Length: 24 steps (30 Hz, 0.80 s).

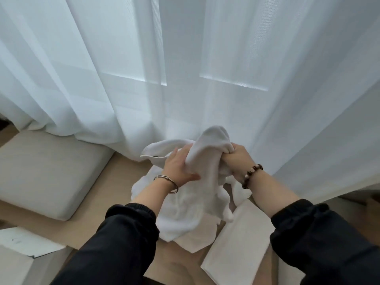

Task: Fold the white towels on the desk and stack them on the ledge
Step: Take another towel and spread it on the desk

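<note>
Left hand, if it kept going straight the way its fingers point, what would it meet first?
The towel: the left hand holds it, its fingers pointing up and away into the bunched cloth. Beyond that probably the curtain, though depth is hard to judge.

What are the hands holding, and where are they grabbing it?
A crumpled white towel. The right hand clutches a bunched part near the top; the left hand pinches the cloth just beside it. The rest hangs down.
</note>
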Each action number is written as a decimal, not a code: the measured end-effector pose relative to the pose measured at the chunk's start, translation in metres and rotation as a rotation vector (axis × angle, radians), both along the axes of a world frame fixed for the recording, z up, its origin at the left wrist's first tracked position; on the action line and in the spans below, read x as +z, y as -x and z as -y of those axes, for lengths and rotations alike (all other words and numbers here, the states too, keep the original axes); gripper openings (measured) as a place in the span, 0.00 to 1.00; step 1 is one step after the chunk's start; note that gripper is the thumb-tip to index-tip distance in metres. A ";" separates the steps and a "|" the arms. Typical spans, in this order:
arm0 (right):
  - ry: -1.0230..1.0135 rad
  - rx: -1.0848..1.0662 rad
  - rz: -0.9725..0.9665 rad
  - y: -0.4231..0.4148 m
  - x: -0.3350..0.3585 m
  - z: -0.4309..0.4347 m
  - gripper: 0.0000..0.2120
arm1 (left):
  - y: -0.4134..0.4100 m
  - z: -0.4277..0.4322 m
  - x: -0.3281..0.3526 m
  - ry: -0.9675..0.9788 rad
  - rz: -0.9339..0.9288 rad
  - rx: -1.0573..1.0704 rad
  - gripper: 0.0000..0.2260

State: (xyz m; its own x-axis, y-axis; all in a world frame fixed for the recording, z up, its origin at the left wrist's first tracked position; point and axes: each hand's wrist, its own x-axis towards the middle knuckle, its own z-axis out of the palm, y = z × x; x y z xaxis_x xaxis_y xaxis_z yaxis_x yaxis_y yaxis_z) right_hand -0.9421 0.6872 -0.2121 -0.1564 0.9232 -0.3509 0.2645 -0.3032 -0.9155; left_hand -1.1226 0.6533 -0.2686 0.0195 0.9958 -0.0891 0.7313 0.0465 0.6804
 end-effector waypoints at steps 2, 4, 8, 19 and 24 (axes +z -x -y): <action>0.008 -0.025 -0.084 -0.006 0.022 0.000 0.05 | -0.005 -0.009 0.019 -0.023 0.007 -0.016 0.37; -0.009 -0.063 -0.125 -0.013 0.039 0.001 0.06 | -0.011 -0.017 0.039 -0.009 0.049 -0.027 0.27; -0.027 -0.102 -0.147 -0.028 0.057 0.014 0.06 | -0.016 -0.027 0.072 -0.032 0.083 -0.062 0.08; -0.195 -0.110 0.030 -0.054 0.082 0.061 0.36 | -0.070 -0.031 0.148 -0.061 0.434 -0.088 0.18; -0.339 -0.319 0.082 -0.074 0.091 0.074 0.21 | -0.100 -0.023 0.168 -0.080 0.457 -0.247 0.15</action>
